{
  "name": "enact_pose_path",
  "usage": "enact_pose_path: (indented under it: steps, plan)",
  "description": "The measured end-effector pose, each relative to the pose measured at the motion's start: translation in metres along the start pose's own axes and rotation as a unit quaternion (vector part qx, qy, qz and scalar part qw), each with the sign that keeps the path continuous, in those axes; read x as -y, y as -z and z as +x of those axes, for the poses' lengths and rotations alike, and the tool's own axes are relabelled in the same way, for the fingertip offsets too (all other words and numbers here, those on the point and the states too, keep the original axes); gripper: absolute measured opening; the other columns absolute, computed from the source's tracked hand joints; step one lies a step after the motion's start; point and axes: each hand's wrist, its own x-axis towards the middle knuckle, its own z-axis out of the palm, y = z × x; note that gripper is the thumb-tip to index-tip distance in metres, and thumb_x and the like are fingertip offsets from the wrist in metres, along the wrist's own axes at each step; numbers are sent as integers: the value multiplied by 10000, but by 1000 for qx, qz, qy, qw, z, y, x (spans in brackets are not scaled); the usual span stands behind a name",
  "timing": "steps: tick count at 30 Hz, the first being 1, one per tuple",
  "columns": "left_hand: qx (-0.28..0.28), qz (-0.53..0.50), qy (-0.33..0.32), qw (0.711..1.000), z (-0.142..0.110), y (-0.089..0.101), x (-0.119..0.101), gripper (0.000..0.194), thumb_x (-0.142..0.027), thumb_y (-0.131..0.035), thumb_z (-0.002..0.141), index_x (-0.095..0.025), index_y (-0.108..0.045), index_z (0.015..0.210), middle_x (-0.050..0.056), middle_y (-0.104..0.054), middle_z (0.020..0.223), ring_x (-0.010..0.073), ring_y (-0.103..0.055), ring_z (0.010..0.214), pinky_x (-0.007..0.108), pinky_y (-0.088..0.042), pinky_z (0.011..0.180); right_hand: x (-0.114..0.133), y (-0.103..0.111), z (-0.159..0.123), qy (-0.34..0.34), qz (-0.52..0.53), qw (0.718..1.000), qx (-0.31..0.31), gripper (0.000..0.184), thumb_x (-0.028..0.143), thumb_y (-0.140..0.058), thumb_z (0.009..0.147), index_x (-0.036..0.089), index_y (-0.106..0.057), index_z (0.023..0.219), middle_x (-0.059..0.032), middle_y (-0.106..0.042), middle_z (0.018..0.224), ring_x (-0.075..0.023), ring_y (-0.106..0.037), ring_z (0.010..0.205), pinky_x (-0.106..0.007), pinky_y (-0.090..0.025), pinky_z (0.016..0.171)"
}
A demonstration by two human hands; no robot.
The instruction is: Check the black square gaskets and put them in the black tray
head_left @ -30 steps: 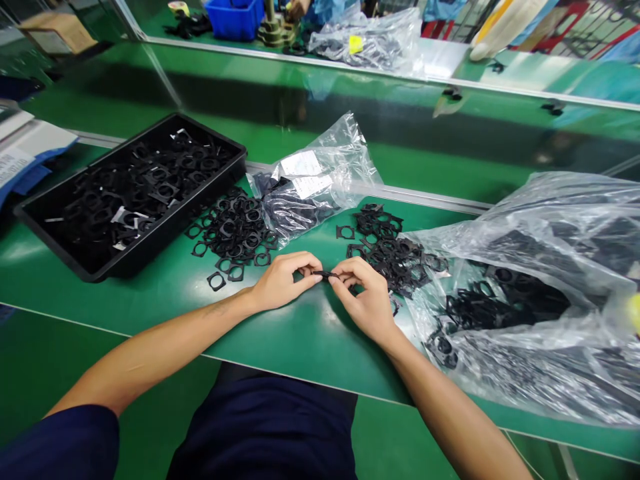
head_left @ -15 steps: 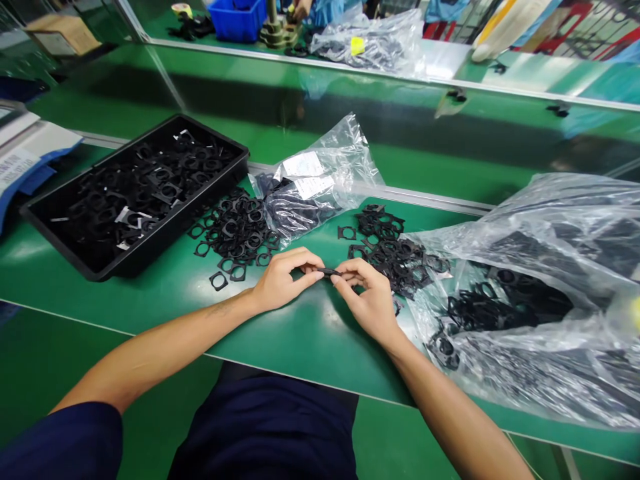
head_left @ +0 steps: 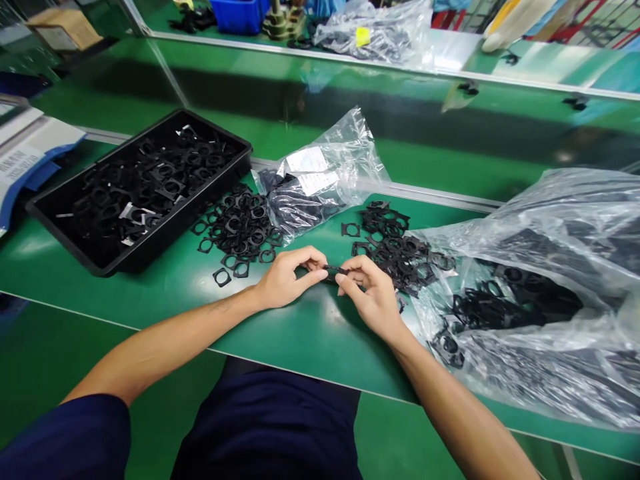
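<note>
Between my two hands a small black plastic part (head_left: 335, 269) is pinched, seen nearly edge-on over the green tabletop (head_left: 300, 333). My left hand (head_left: 290, 277) grips its left end with thumb and fingertips. At the other end, my right hand (head_left: 373, 293) holds it the same way. Beyond my left hand lies a pile of flat black ring-shaped parts (head_left: 243, 223). Another heap of black parts (head_left: 400, 250) spreads just past my right hand. Whether the held thing is one piece or two pressed together, I cannot tell.
A black tray (head_left: 145, 250) full of black parts stands at the left. Behind the piles sits a clear bag (head_left: 345, 167) with white labels. A large open plastic bag (head_left: 540, 353) of parts covers the right side. A blue bin (head_left: 237, 15) is on the far bench.
The whole view has shifted slightly, so things sit a little further right. My hands keep their pinch on the black part, with the fingertips slightly further apart.
</note>
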Motion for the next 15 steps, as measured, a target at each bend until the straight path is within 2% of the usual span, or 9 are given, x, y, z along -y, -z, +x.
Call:
enact_pose_path:
  steps: [3,6,8,11,15]
  plan:
    - [-18,-36,11,999,-1,-2,3,153,-314,-601,957,-170,-647,981,8,-686,790,107,-651,673,234,-553,680,-2,0,4,-49,61,997,-11,286,443,-746,834,211,-581,870,53,-564,617,-119,-586,517,-255,-471,534]
    - [-41,-11,-40,998,-1,-1,4,166,-228,-536,985,-184,-675,1063,44,-706,911,120,-667,754,263,-563,733,-2,2,8,-79,124,989,-33,328,431,-812,762,203,-617,894,58,-574,644,-105,-582,512,-261,-501,559]
    - [-46,34,-78,995,0,1,4,161,-212,-568,967,-199,-707,1049,69,-700,1003,157,-677,895,308,-569,814,-1,2,9,-100,155,982,-30,344,425,-835,737,198,-631,896,56,-594,648,-98,-578,506,-259,-509,564]
    - [-45,72,-99,992,0,4,3,114,-254,-666,920,-210,-729,1004,88,-682,1094,201,-662,1049,373,-556,925,1,2,10,-133,179,975,-8,372,440,-858,710,191,-647,888,43,-628,658,-100,-578,499,-258,-511,547]
    - [-32,55,-97,993,0,4,3,105,-290,-685,914,-187,-699,908,88,-711,1055,189,-680,998,352,-550,919,4,1,9,-140,180,974,-2,363,504,-811,768,193,-666,888,12,-675,682,-112,-611,531,-261,-532,566]
